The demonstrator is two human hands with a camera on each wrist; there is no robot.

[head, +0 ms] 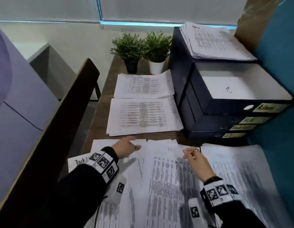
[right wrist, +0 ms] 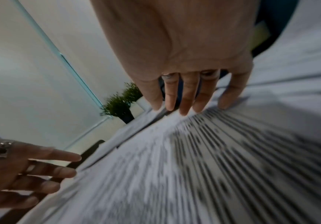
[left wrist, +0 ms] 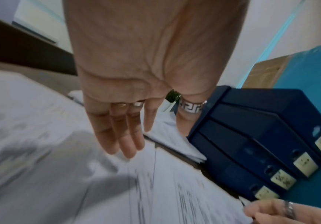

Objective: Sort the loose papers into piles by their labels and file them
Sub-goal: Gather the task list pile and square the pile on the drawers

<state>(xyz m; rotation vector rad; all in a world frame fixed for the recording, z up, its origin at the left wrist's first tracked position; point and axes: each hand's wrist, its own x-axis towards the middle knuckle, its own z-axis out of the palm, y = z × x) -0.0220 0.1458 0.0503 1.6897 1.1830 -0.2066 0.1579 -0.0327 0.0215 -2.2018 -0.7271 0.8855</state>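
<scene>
Loose printed papers [head: 167, 181] lie spread across the near desk. My left hand [head: 129, 146] hovers just above their far left part with straight fingers [left wrist: 125, 142], holding nothing. My right hand [head: 191, 154] is at the far edge of the top sheet [right wrist: 213, 159], which it pinches between fingertips and thumb. Two sorted piles [head: 143, 86] [head: 143, 116] lie further back. A stack of navy box files [head: 184, 76] with yellow labels [head: 266, 107] stands at the right. Its top file is open, and another pile [head: 215, 41] rests on the raised lid.
Two small potted plants [head: 141, 51] stand at the back of the desk. A further paper pile [head: 245, 170] lies at the near right by a teal wall [head: 278, 63]. A handwritten "Task" sheet [head: 80, 161] pokes out at the left. A dark partition rail [head: 60, 116] runs along the left.
</scene>
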